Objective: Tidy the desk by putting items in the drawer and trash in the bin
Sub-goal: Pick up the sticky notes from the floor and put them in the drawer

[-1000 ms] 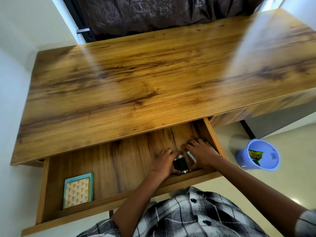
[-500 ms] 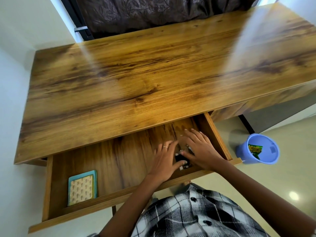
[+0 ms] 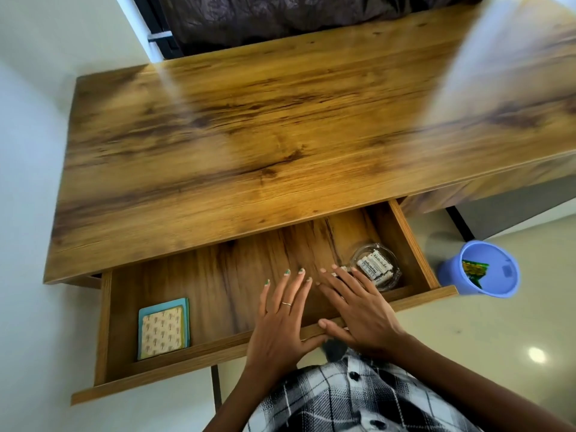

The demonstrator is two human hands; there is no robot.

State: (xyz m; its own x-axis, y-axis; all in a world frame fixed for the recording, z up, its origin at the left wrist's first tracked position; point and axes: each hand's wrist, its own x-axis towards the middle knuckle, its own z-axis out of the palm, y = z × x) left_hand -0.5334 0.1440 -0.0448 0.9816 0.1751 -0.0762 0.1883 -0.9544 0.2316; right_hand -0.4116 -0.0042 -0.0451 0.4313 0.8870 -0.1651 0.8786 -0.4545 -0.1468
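Observation:
The wooden drawer point(image 3: 103, 332) under the desk top point(image 3: 280, 135) stands pulled out. At its right end lies a clear pack of white batteries point(image 3: 375, 265). A small blue-edged patterned notepad point(image 3: 163, 328) lies flat at the drawer's left end. My left hand point(image 3: 282, 319) and my right hand point(image 3: 358, 307) hover side by side over the drawer's front edge, fingers straight and spread, holding nothing. The fingertips of my right hand are just left of the battery pack.
A blue bin point(image 3: 481, 268) with a green wrapper inside stands on the pale floor right of the drawer. A dark curtain point(image 3: 296, 17) hangs behind the desk. White walls close in on the left.
Both hands have let go of the item at the drawer's right end and drawn back toward me with fingers straightened. The battery pack now lies uncovered.

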